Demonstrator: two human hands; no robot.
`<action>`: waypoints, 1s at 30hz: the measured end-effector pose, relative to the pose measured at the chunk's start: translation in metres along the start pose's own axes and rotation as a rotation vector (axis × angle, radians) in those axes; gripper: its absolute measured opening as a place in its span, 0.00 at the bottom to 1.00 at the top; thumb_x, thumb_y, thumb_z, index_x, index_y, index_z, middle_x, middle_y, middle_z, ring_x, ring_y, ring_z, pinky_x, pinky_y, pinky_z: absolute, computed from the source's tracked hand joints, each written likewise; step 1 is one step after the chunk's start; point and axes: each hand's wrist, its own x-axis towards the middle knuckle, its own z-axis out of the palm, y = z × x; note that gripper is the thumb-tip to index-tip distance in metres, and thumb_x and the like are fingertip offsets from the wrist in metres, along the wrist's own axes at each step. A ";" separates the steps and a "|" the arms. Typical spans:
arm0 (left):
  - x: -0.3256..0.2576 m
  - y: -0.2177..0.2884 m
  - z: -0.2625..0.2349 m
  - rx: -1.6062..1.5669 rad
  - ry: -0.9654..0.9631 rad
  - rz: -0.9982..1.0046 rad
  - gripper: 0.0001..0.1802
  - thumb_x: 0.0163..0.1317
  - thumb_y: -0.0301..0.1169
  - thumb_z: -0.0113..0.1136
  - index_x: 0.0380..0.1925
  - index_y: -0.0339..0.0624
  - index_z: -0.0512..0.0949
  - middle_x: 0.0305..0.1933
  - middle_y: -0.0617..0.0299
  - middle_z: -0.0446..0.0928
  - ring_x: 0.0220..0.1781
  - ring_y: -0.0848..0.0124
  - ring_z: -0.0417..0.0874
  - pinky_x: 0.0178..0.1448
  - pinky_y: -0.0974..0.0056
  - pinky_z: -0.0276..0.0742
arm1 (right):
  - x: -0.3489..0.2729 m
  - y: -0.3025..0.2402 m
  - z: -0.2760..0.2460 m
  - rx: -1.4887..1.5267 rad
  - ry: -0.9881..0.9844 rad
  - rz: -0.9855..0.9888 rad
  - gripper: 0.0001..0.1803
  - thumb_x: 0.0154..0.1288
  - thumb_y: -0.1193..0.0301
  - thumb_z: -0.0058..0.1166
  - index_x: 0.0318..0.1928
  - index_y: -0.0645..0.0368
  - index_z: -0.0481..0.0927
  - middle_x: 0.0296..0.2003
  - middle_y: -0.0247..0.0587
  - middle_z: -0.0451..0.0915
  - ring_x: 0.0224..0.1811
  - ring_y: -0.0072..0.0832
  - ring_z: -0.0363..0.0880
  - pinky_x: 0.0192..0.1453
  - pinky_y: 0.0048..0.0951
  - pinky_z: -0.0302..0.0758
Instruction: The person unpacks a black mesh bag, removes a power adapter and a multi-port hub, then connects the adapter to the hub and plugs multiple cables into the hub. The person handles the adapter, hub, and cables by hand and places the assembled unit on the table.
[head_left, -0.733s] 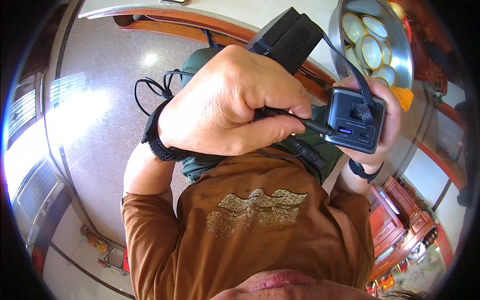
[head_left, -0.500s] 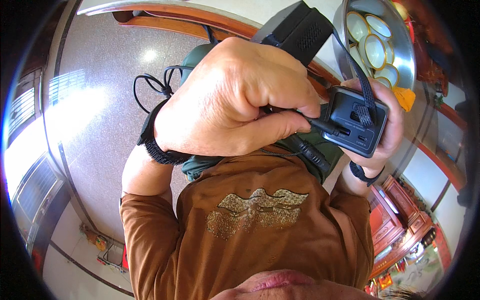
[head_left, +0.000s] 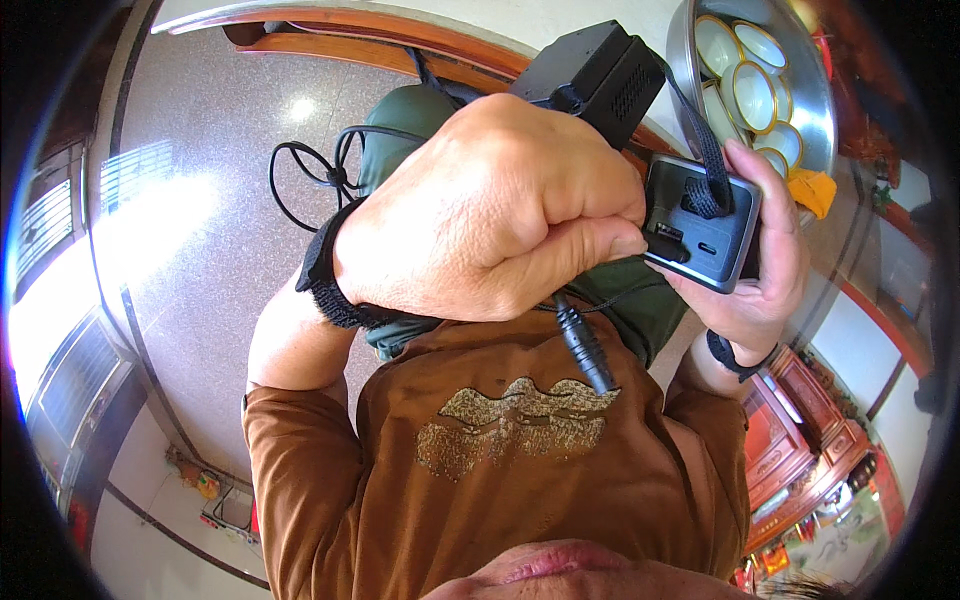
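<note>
My right hand (head_left: 775,262) grips a dark, boxy power bank (head_left: 727,243) by its side, with its port face turned up. Pinched between the thumb and fingers of my left hand (head_left: 490,215) is a black cable plug (head_left: 666,243), its end at one of the ports. How deep the plug sits cannot be made out. A flat black braided cable (head_left: 709,160) runs into another port. Below my left hand dangles a ribbed black cable connector (head_left: 583,347), in front of my brown shirt. Beyond the hands is a black box with vent slots (head_left: 590,85).
A steel basin (head_left: 812,115) with several gold-rimmed white bowls (head_left: 755,97) stands at the far right, an orange-yellow cloth (head_left: 812,194) beside it. Looped black cord (head_left: 334,176) hangs left of my knee. A wooden edge (head_left: 390,22) runs along the far side; carved wooden furniture (head_left: 800,450) stands at right.
My left hand has shifted slightly right and nearer, its thumb now close against the power bank. The power bank has tilted and moved slightly left. The dangling connector has swung nearer to my shirt.
</note>
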 end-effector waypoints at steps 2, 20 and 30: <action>0.000 0.000 0.000 0.004 0.001 -0.003 0.07 0.60 0.28 0.65 0.28 0.34 0.81 0.26 0.54 0.79 0.28 0.56 0.81 0.33 0.60 0.75 | 0.003 -0.004 -0.001 -0.049 0.005 -0.031 0.51 0.40 0.78 0.78 0.67 0.67 0.66 0.58 0.47 0.76 0.55 0.30 0.79 0.60 0.28 0.74; -0.003 -0.004 -0.001 -0.303 0.029 -0.280 0.15 0.69 0.35 0.59 0.27 0.36 0.79 0.21 0.63 0.77 0.24 0.71 0.76 0.30 0.67 0.70 | 0.008 -0.017 -0.007 -0.039 -0.042 0.039 0.56 0.36 0.78 0.78 0.70 0.70 0.63 0.58 0.50 0.76 0.55 0.34 0.78 0.61 0.31 0.74; -0.004 -0.015 0.001 -0.527 0.046 -0.256 0.15 0.68 0.37 0.62 0.28 0.36 0.80 0.27 0.63 0.79 0.28 0.71 0.78 0.34 0.67 0.72 | 0.011 -0.022 -0.008 -0.216 -0.062 0.028 0.55 0.37 0.77 0.79 0.69 0.67 0.65 0.53 0.51 0.78 0.51 0.38 0.81 0.57 0.32 0.76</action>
